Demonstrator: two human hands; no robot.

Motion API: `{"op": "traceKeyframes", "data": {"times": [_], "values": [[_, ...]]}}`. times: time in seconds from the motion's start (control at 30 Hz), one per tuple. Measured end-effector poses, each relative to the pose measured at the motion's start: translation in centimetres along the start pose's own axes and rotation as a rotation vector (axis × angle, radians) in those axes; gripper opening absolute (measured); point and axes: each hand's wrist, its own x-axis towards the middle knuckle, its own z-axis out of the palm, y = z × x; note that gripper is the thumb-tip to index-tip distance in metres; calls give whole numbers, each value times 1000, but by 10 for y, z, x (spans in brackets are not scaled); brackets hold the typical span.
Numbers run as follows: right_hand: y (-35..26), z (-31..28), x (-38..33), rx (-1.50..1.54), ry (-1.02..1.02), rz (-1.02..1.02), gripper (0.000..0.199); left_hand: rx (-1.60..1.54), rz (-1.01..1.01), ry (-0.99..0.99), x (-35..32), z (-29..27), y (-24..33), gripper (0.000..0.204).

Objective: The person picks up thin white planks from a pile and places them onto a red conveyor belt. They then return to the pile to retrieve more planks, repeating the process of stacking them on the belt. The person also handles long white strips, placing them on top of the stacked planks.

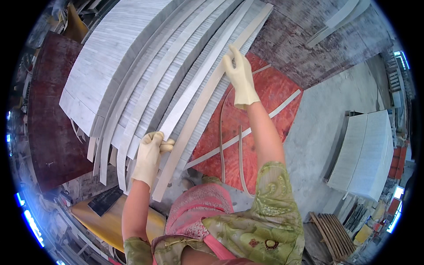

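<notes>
Both of my hands wear cream rubber gloves. My left hand (151, 151) is closed on the lower end of a long white strip (201, 73), with thumb and fingers around that end. My right hand (241, 77) is higher up on the right, fingers stretched out and thumb apart, at the edge of a long beige strip (191, 124). Whether it presses on that strip is hard to tell. Both strips lie slanted over a large stack of thin pale strips (176, 137), packed side by side in stepped layers. Another pale strip (152, 84) lies across the stack further left.
Red sheeting (269, 104) lies right of the stack, with narrow strips (240, 141) on it. A dark board (282, 48) is beyond. To the right on the grey floor (304, 145) stands a pale block-like stack (360, 152); a wooden pallet (332, 234) lies nearer. Yellow sheeting (104, 221) is lower left.
</notes>
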Motion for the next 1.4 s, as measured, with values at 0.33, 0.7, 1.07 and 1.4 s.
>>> {"op": "traceKeyframes", "data": {"times": [0.33, 0.7, 1.07, 1.4], "values": [[-31, 37, -24, -194, -184, -325, 51, 119, 159, -2, 16, 3, 7, 34], [-14, 77, -66, -780, -454, -551, 69, 84, 116, 176, -85, -87, -50, 40], [-6, 79, -57, -904, -548, -531, 72, 750, 352, 465, -52, -170, -187, 51], [3, 81, -55, -957, -536, -588, 70, 160, -220, 266, -71, -205, -214, 52]]}}
